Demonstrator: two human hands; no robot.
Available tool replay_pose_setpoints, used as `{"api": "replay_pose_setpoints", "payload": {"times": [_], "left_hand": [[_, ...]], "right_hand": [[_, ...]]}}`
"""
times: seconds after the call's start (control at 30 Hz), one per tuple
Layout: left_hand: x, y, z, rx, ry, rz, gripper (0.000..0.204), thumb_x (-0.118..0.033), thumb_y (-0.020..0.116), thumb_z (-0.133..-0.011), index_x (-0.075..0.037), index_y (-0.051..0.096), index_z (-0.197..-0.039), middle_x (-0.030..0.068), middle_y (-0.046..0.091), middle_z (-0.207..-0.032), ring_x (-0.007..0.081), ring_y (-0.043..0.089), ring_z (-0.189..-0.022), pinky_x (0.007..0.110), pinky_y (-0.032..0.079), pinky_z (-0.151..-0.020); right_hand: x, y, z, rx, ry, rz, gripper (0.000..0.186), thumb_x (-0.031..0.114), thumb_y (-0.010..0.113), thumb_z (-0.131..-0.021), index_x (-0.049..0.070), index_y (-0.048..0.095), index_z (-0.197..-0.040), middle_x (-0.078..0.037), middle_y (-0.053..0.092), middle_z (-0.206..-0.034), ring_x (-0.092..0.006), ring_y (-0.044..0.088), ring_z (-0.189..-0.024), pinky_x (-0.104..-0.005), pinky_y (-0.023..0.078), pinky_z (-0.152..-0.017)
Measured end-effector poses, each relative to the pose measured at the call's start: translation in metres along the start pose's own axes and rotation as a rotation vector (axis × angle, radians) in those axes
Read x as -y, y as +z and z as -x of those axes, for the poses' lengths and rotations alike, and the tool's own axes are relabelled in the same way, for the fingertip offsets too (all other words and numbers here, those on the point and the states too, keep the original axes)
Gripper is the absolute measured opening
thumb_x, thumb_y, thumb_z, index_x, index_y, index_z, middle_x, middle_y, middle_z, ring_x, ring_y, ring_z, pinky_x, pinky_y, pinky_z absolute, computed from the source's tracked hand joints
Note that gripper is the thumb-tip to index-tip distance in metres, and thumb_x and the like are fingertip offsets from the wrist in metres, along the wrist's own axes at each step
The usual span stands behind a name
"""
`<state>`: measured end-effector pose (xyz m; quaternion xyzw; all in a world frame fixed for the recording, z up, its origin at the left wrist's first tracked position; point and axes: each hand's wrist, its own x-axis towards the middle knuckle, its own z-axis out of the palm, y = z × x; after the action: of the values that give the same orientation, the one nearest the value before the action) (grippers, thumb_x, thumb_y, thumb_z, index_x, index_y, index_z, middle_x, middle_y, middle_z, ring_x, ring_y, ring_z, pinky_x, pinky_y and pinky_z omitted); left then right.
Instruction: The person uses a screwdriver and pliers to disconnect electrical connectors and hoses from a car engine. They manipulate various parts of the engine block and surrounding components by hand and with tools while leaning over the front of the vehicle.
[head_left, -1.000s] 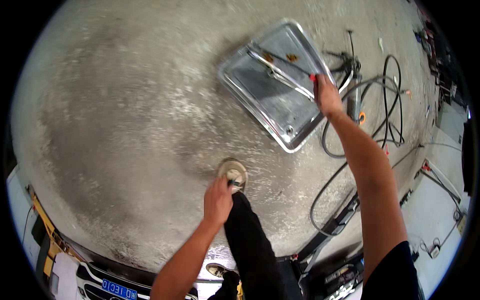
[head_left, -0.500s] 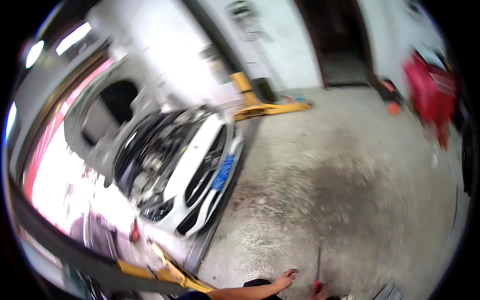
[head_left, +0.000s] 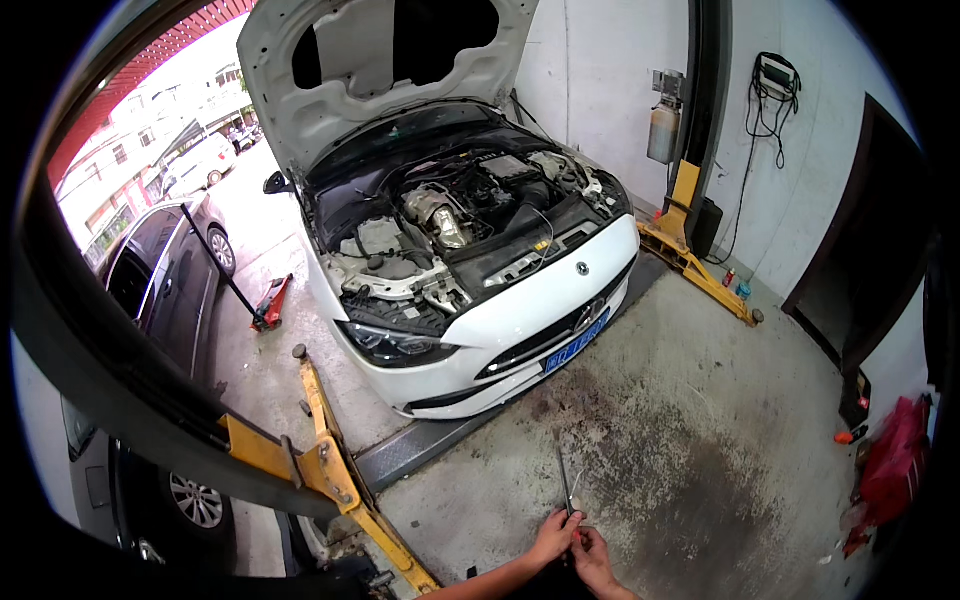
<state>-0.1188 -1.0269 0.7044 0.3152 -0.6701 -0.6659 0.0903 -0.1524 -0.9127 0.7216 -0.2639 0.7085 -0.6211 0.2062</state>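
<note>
A long screwdriver with a thin dark shaft and a red handle points up and away from me at the lower middle. My right hand is closed round its red handle, most of which the fingers hide. Just to the left, my left hand has its fingers closed at the lower shaft. Beside the shaft, a thin pale strip sticks up from the fingers; I cannot make out what it is. Ahead stands a white car with its hood raised and its engine bay bare, well beyond the tool's tip.
Yellow lift arms reach out at the near left, with another yellow arm by the right wall. A red floor jack stands left of the car, near a dark car. Red bags lie far right. The floor is stained.
My view has swung left toward the car and steadied. My left hand, earlier apart with a finger stretched out, has come to the screwdriver's shaft beside my right hand.
</note>
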Motion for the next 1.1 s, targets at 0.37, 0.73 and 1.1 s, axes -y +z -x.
{"api": "replay_pose_setpoints", "payload": {"times": [0.37,0.73,1.1], "left_hand": [[-0.061,-0.166,-0.291,-0.304,0.222,-0.188,0.022,-0.015,0.050,-0.093,-0.002,0.063,-0.106,0.0182,0.063,-0.101,0.0363,0.059,-0.098,0.041,0.047,-0.085],[-0.123,-0.357,-0.472,-0.611,-0.053,0.412,0.047,-0.003,0.044,-0.094,-0.003,0.027,-0.138,0.0101,0.066,-0.099,0.0070,0.049,-0.052,0.023,0.042,-0.048],[-0.144,-0.468,-0.731,-0.965,0.144,-0.152,0.037,-0.013,0.051,-0.093,0.003,0.050,-0.126,0.0121,0.067,-0.084,0.0213,0.063,-0.075,0.032,0.049,-0.072]], "right_hand": [[0.003,0.063,-0.392,0.230,0.161,0.327,0.032,0.029,0.059,-0.093,-0.002,0.060,-0.098,-0.005,0.059,-0.066,-0.0125,0.054,-0.057,-0.0282,0.043,-0.053],[0.071,0.155,-0.803,0.270,-0.090,0.692,0.032,0.024,0.062,-0.085,-0.003,0.061,-0.103,-0.026,0.064,-0.080,-0.0438,0.063,-0.077,-0.0449,0.051,-0.068],[0.023,0.358,-1.027,0.258,-0.172,0.944,0.022,0.018,0.058,-0.087,0.000,0.058,-0.100,-0.025,0.065,-0.089,-0.0443,0.061,-0.085,-0.0515,0.049,-0.077]]}}
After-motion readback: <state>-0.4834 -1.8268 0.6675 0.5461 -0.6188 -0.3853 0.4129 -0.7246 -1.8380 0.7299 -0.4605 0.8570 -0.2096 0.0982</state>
